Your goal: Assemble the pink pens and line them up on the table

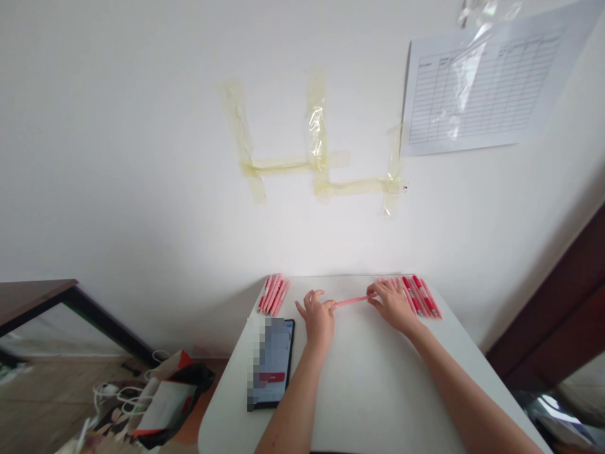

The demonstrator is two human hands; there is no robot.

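A pink pen [350,301] stretches between my two hands above the white table [363,378]. Its left end is pinched by my left hand [317,318], whose other fingers are spread. My right hand [391,305] grips the other end with thumb and fingers, close to a row of pink and red pens [420,296] at the table's back right. That hand partly covers some pens in the row. At the back left lies a smaller group of pink and red pens [274,294], to the left of my left hand.
A phone [278,362], partly blurred out, lies on the table left of my left forearm. Behind the table, the wall carries yellowish tape [283,167] and a printed sheet [472,94]. Bags and white cables [165,403] sit on the floor at left, near a dark table [38,302].
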